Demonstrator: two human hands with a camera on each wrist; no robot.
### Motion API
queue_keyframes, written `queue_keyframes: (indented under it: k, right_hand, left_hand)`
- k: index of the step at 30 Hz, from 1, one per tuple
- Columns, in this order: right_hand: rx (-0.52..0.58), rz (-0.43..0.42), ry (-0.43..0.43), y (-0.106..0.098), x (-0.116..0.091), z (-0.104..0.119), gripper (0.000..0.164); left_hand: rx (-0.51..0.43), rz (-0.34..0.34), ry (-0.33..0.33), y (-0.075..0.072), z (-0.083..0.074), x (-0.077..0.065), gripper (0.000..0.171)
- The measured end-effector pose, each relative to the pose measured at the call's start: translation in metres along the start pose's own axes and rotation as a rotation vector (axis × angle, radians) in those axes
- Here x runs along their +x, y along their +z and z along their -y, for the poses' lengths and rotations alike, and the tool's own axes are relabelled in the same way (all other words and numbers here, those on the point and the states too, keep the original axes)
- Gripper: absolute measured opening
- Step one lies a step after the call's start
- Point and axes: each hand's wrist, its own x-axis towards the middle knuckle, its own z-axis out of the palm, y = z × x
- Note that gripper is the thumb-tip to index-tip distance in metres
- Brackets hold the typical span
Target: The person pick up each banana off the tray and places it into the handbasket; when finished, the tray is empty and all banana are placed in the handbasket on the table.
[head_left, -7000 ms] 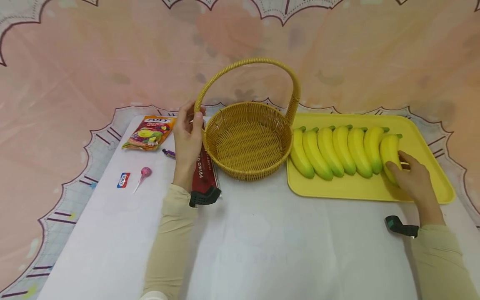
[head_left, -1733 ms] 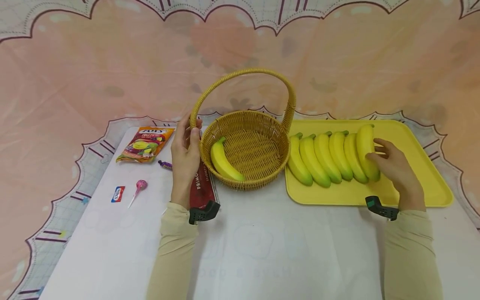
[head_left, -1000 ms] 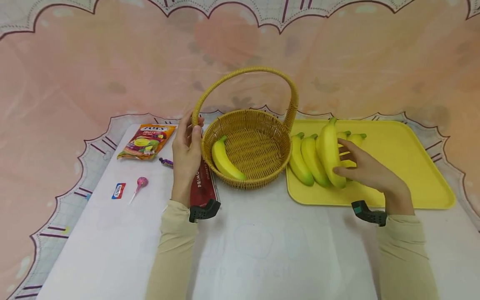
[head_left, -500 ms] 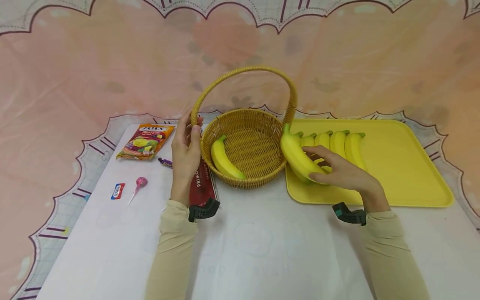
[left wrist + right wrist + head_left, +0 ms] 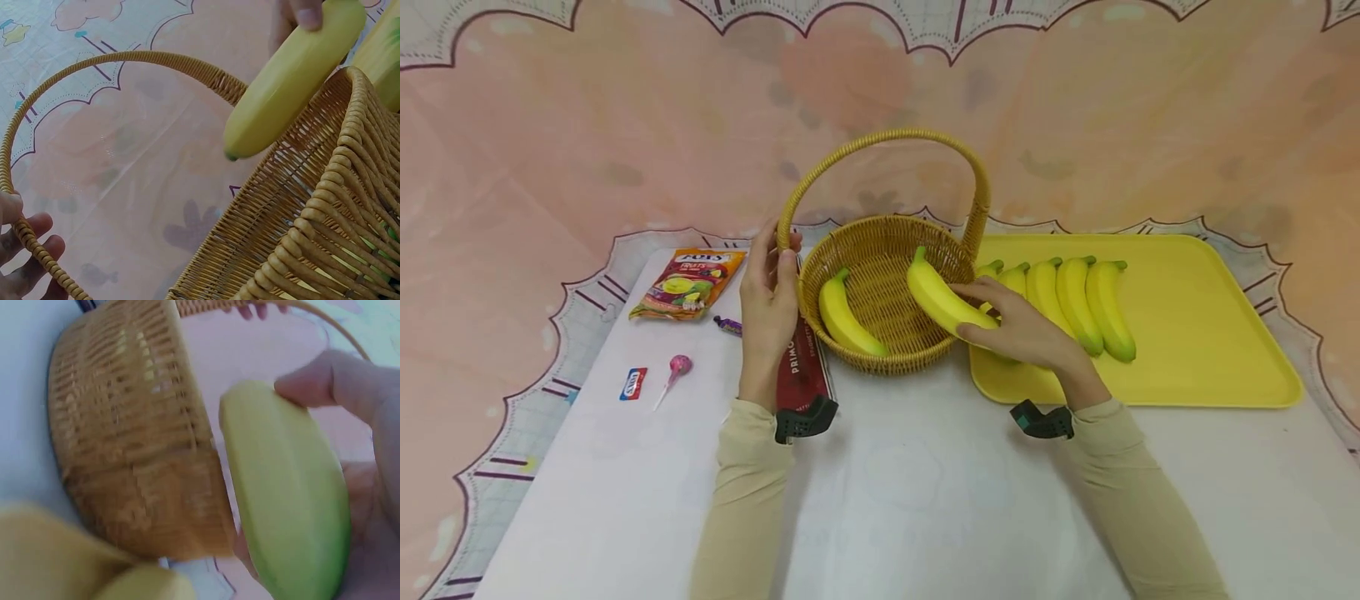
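Note:
My right hand (image 5: pixel 1021 327) grips a banana (image 5: pixel 942 296) by its lower part, over the right side of the wicker basket (image 5: pixel 891 362). In the right wrist view the thumb presses along the held banana (image 5: pixel 284 487) beside the basket's wall (image 5: pixel 137 431). With fingers and thumb around the left foot of the basket's handle (image 5: pixel 883 137), my left hand (image 5: pixel 767 308) holds on; the left wrist view has its fingers (image 5: pixel 39 272) at the handle. A second banana (image 5: pixel 847 321) lies inside the basket at the left.
Several bananas (image 5: pixel 1111 310) lie in a row on the yellow tray (image 5: pixel 1210 333) right of the basket. Left of it are a candy bag (image 5: pixel 688 283), a small wrapped sweet (image 5: pixel 633 383), a lollipop (image 5: pixel 679 367), a purple candy (image 5: pixel 727 326) and a dark red packet (image 5: pixel 805 367).
One banana was placed in the basket earlier. Since then my right hand has lifted another from the row's right end and carried it left over the basket. The left hand stays on the handle.

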Motion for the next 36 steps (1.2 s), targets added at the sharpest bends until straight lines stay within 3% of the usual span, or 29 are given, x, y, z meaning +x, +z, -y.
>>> queue_keyframes:
  k: [6, 17, 23, 30, 36]
  right_hand:
    - [-0.037, 0.004, 0.002, 0.012, 0.030, 0.017, 0.061]
    - [-0.060, 0.067, 0.086, 0.042, 0.076, 0.031, 0.061]
    - [-0.089, 0.108, 0.140, 0.058, 0.093, 0.031, 0.060]
    - [-0.107, 0.138, 0.156, 0.070, 0.104, 0.030, 0.052]
    - [-0.074, 0.144, 0.160, 0.072, 0.107, 0.033, 0.060]
  left_hand:
    - [0.019, 0.014, -0.042, 0.001, -0.017, -0.007, 0.042]
    - [0.006, 0.015, -0.012, 0.003, -0.017, -0.008, 0.042]
    - [-0.014, 0.015, 0.004, 0.004, -0.010, -0.007, 0.041]
    - [-0.025, 0.014, 0.041, 0.004, 0.017, 0.000, 0.042]
    - [-0.015, 0.003, 0.038, 0.000, 0.012, 0.001, 0.042]
